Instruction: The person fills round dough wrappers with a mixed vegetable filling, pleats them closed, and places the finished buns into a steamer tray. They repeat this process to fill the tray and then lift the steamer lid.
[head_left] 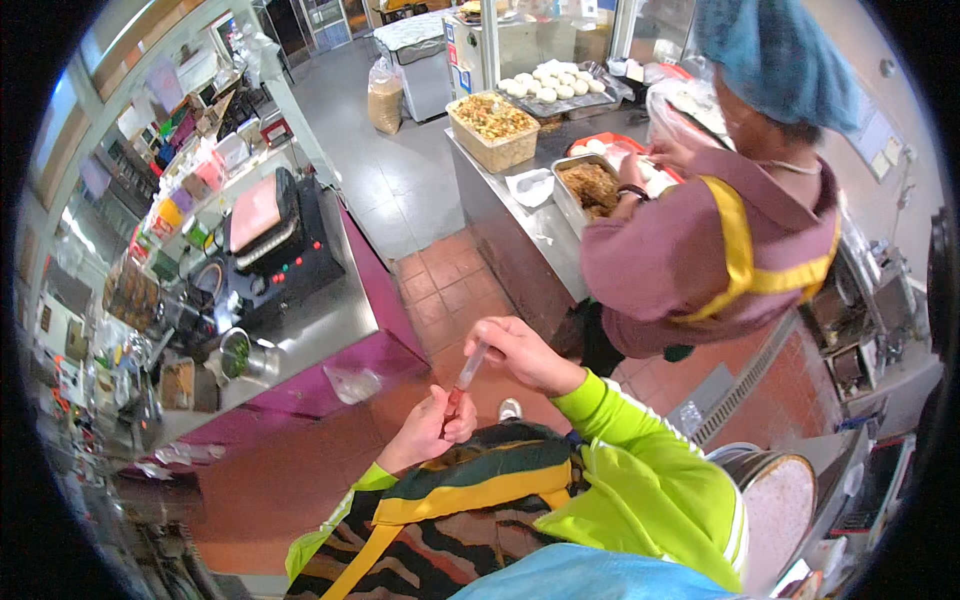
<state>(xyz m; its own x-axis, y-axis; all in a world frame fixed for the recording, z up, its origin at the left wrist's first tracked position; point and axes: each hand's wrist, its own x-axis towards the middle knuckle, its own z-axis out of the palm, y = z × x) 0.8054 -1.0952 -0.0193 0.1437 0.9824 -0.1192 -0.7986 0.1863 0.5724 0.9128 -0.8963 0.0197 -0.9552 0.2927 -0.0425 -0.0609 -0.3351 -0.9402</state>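
Note:
In front of my body, over the red tiled floor, I hold a slim translucent tube (471, 366) with a reddish lower end. What it is exactly, I cannot make out. The fingers of my right hand (525, 356) pinch its upper end. Lower and to the left, my left hand (437, 428) is closed round the reddish end. The tube slants between the two hands, and its ends are partly hidden by my fingers.
To the right, a co-worker (715, 235) in a blue hair cover works at a steel counter with a tray of brown filling (590, 186), a tub of chopped food (493, 122) and white dough balls (550, 82). A purple-sided counter (350, 340) with a black griddle stands left.

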